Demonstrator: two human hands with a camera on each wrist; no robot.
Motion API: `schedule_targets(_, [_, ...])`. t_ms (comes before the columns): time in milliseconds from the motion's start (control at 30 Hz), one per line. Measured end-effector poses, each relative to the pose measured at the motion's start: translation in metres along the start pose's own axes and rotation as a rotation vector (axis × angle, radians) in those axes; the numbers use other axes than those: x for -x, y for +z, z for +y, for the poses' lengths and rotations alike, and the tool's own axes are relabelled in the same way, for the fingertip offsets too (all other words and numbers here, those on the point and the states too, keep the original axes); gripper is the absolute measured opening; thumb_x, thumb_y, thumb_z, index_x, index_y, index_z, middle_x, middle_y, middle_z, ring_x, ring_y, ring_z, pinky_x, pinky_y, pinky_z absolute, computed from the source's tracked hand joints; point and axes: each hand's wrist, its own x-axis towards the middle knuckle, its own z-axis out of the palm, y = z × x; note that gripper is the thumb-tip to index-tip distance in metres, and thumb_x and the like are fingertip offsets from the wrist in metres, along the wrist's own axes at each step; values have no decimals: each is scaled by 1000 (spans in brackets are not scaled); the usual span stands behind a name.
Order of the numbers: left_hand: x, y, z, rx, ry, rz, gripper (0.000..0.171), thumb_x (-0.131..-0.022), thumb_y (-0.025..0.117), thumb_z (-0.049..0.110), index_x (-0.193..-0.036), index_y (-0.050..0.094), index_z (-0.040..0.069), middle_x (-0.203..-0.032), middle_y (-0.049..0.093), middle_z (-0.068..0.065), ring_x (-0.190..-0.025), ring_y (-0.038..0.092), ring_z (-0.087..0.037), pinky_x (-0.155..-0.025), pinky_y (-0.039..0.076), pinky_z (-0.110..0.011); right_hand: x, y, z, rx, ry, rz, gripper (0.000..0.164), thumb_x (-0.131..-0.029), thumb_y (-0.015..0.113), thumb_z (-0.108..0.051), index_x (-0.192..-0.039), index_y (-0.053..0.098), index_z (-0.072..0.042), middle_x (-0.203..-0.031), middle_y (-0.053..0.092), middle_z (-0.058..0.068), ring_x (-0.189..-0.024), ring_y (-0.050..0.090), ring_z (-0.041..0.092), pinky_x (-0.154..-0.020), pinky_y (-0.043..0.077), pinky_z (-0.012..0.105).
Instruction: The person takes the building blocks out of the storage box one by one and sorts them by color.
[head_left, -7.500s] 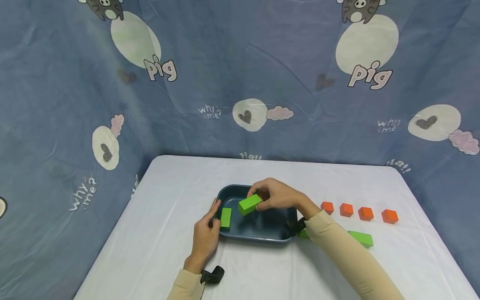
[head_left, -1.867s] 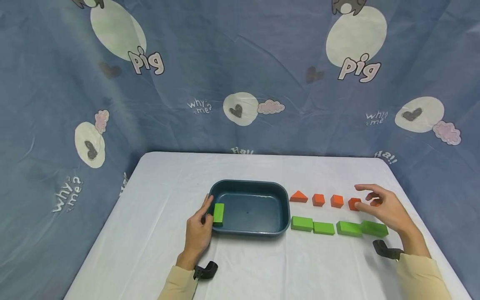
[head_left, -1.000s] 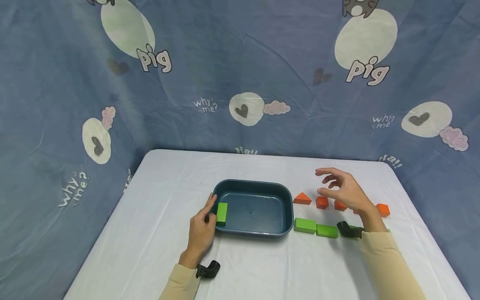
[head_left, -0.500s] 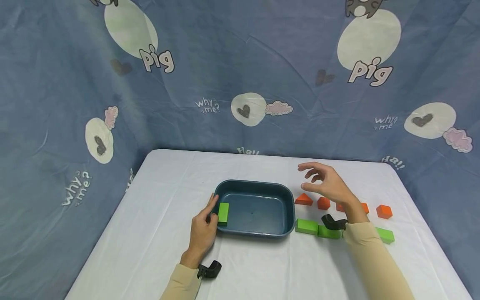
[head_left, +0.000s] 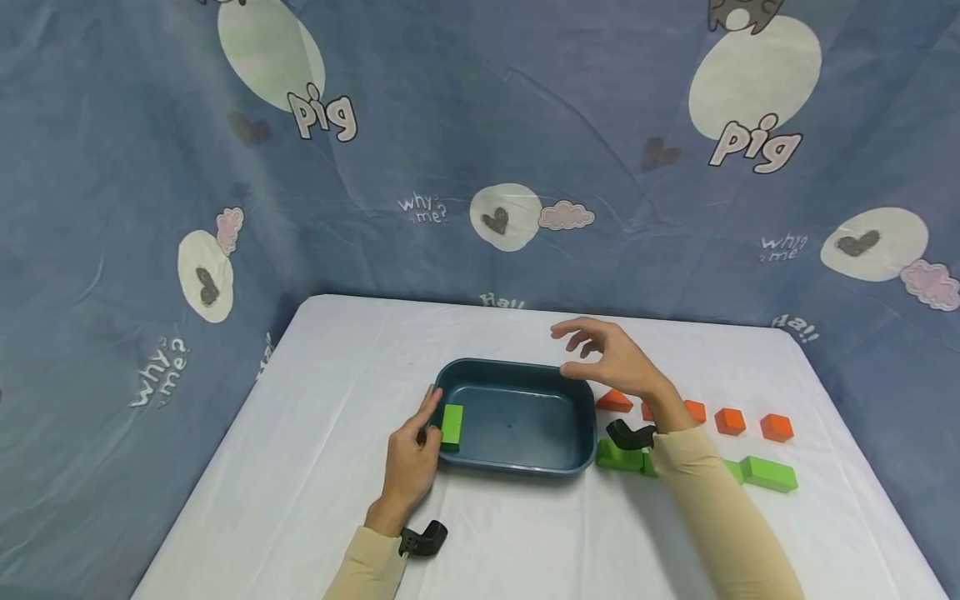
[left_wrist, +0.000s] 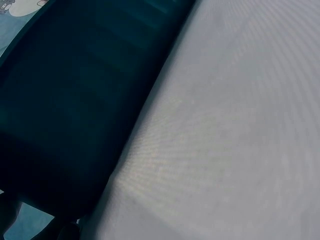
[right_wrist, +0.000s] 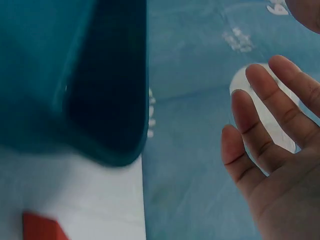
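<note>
A dark blue-green tray (head_left: 517,472) stands on the white table, with one green block (head_left: 452,425) lying inside along its left wall. My left hand (head_left: 408,467) rests against the tray's left side, its straight fingers along the rim and the thumb near the front left corner. Over the tray's right back corner hovers my right hand (head_left: 611,357), fingers apart and nothing in them. In the right wrist view its palm and spread fingers (right_wrist: 265,90) show beside the tray's edge. The left wrist view is dark, showing mostly the tray wall (left_wrist: 100,100) and fingertips at the bottom.
Right of the tray runs a back row of an orange triangle (head_left: 615,402) and several orange blocks (head_left: 730,421). In front lies a row of green blocks (head_left: 768,473), partly covered by the right forearm. A patterned blue cloth (head_left: 420,275) hangs behind and left.
The green block held over the tray 7.5 seconds ago has left my right hand. Since touching an orange block, that hand has moved left to above the tray. My left hand stays put.
</note>
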Motion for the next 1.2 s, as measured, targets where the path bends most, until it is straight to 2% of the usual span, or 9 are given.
schedule_targets(133, [0, 0, -1, 13, 15, 3, 55, -92, 52, -6, -145, 57, 8, -152, 48, -4, -140, 44, -15, -112, 31, -18, -9, 11, -19, -11, -23, -47, 50, -82, 78, -2, -130, 65, 1, -123, 66, 19, -106, 58, 46, -91, 46, 66])
schedule_targets(367, [0, 0, -2, 21, 33, -3, 55, -92, 52, -6, -145, 56, 7, -152, 48, -4, -140, 44, -15, -112, 31, -19, -23, 28, -20, -33, -60, -103, 48, -81, 78, 1, -128, 66, 1, -121, 66, 19, -102, 59, 44, -89, 47, 67])
schedule_targets(433, [0, -1, -2, 18, 34, -3, 55, -92, 52, -6, -145, 56, 7, -152, 48, -4, -140, 44, -15, -112, 32, -19, -28, 33, -17, -30, -71, -119, 48, -81, 79, 1, -128, 66, 0, -121, 67, 18, -102, 60, 41, -88, 49, 63])
schedule_targets(600, [0, -2, -2, 9, 40, -2, 55, -92, 52, -7, -145, 57, 7, -152, 48, -6, -140, 44, -16, -112, 32, -19, -43, 51, -3, -38, -94, -178, 52, -79, 80, 3, -129, 65, 2, -123, 66, 20, -102, 61, 44, -88, 50, 62])
schedule_targets(667, [0, -2, -1, 7, 46, -5, 55, -92, 52, -7, -145, 56, 6, -152, 48, -7, -141, 44, -17, -112, 31, -19, -49, 60, 4, -45, -97, -207, 54, -78, 81, 4, -130, 65, 3, -125, 65, 23, -102, 61, 47, -89, 48, 65])
schedule_targets(767, [0, -3, -1, 5, 44, -13, 56, -92, 52, -7, -146, 56, 6, -153, 47, -8, -141, 43, -17, -112, 30, -19, -57, 72, 15, -45, -104, -256, 56, -78, 82, 2, -131, 64, 3, -127, 65, 23, -102, 62, 44, -89, 49, 63])
schedule_targets(967, [-1, -4, -2, -22, 50, -18, 56, -92, 53, -7, -146, 57, 8, -153, 47, -10, -139, 45, -19, -111, 31, -19, -66, 88, 22, -56, -113, -334, 55, -80, 83, -5, -132, 65, 0, -125, 67, 18, -101, 62, 35, -83, 52, 53])
schedule_targets(1067, [-1, -4, -2, -37, 61, -17, 56, -91, 53, -5, -145, 58, 9, -153, 47, -8, -139, 46, -20, -111, 32, -20, -69, 94, 23, -67, -118, -353, 54, -81, 82, -6, -132, 65, -1, -124, 67, 15, -99, 62, 32, -85, 53, 47])
schedule_targets(1200, [-1, -5, -2, -40, 70, -13, 56, -91, 52, -4, -145, 58, 9, -153, 48, -5, -139, 46, -20, -111, 34, -24, -72, 102, 25, -91, -113, -401, 52, -82, 81, -3, -131, 64, 2, -126, 66, 17, -100, 63, 35, -90, 55, 44])
